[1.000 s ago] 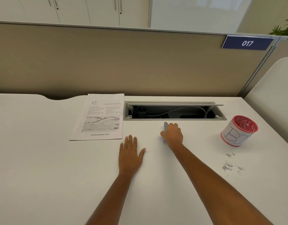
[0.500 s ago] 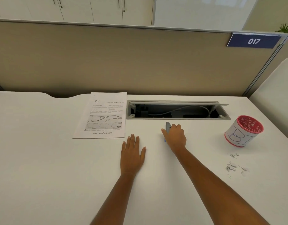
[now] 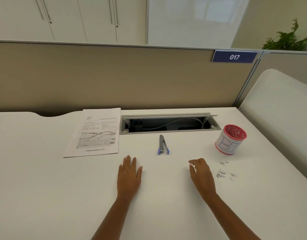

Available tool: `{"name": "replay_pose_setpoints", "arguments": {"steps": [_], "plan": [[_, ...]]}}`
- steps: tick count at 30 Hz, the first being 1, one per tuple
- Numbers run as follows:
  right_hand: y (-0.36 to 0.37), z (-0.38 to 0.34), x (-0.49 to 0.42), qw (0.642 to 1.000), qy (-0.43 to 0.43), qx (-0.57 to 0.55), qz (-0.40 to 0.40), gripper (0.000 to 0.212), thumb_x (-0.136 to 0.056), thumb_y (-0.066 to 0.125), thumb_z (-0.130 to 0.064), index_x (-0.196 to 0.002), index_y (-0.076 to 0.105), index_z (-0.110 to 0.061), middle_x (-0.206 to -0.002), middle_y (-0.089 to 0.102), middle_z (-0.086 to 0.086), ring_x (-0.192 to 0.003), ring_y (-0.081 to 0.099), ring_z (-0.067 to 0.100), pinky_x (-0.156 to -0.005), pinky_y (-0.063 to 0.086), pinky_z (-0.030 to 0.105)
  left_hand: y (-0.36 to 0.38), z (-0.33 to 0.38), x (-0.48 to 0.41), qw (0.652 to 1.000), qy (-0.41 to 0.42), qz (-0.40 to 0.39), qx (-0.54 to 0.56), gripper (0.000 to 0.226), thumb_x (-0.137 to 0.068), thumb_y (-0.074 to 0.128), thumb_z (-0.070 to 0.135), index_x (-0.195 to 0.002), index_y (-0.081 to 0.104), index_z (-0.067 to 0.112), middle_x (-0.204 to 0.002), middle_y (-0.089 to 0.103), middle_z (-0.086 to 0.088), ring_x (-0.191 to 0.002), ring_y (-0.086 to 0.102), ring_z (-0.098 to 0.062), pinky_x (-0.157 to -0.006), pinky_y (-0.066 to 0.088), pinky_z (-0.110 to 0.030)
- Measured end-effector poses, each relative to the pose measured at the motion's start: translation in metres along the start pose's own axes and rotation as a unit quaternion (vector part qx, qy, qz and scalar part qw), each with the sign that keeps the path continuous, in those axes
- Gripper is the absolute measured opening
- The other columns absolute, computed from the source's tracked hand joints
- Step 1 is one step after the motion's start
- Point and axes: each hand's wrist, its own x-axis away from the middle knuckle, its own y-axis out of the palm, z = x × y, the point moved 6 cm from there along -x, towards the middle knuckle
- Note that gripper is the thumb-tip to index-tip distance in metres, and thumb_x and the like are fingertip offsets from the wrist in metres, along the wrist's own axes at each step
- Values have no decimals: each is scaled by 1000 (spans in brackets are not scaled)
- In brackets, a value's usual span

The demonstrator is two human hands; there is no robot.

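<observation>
The grey tool (image 3: 163, 145), slim metal with blue tips at its near end, lies flat on the white table (image 3: 45, 187). Neither hand touches it, and its length points away from the person. Just beyond the tool, an open cable tray (image 3: 168, 123) is set into the table, with a pale cable inside.

The left hand (image 3: 129, 175) lies palm down on the table, nearer the person than the tool and a little to its left. The fingers are straight and close together; its grip is released and holds nothing.

The right hand (image 3: 202, 175) is also nearer than the tool, off to its right and well apart from it. Its fingers are loosely bent and the thumb is out — this grip is released too, and empty. Whether the hand rests on the table or hangs just over it, I cannot tell.

Left of the tool lies a printed paper (image 3: 95, 132) with drawings. Well to the tool's right stands a red cup (image 3: 230, 139) wrapped in white paper with handwritten letters. Right of the tool and nearer the person — just beside the right hand — small scraps (image 3: 222, 173) lie scattered.
</observation>
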Motion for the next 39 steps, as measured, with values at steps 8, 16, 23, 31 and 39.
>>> {"name": "replay_pose_setpoints", "arguments": {"steps": [8, 16, 23, 31, 39], "plan": [[-30, 45, 31, 999, 44, -6, -1, 21, -84, 50, 5, -93, 68, -2, -100, 62, 14, -94, 61, 29, -76, 44, 28, 2, 30, 41, 999, -12, -6, 34, 97, -72, -10, 63, -139, 34, 9, -151, 23, -14, -141, 17, -26, -115, 10, -37], [-68, 85, 24, 995, 87, 39, 10, 24, -85, 49, 2, -105, 62, 3, -115, 58, 20, -108, 50, 36, -86, 46, 40, 26, 59, 66, 996, 21, -38, -75, 78, -97, 0, 41, -101, 70, 8, -108, 68, -17, -98, 66, -32, -72, 54, -49], [-61, 101, 9, 989, 91, 83, -81, 37, -89, 50, -16, -126, 49, -11, -129, 50, 14, -117, 46, 32, -95, 39, 34, 44, 71, 76, 994, 20, -31, -105, 78, -96, -1, 42, -105, 67, 6, -111, 66, -21, -97, 66, -32, -84, 49, -47], [-53, 91, -5, 987, 12, 95, -126, 25, -83, 46, -1, -66, 55, -17, -85, 55, 9, -87, 52, 30, -66, 40, 33, 39, 73, 77, 996, 6, -7, -91, 74, -96, 1, 42, -113, 62, 5, -118, 62, -21, -103, 64, -33, -93, 26, -42], [-55, 91, -13, 980, -40, 148, -123, 14, -85, 44, -3, -80, 57, -5, -90, 58, 14, -79, 47, 22, -60, 30, 25, 42, 72, 76, 994, 4, 10, -108, 76, -95, 0, 43, -114, 63, 6, -119, 62, -19, -105, 63, -32, -95, 25, -40]]}}
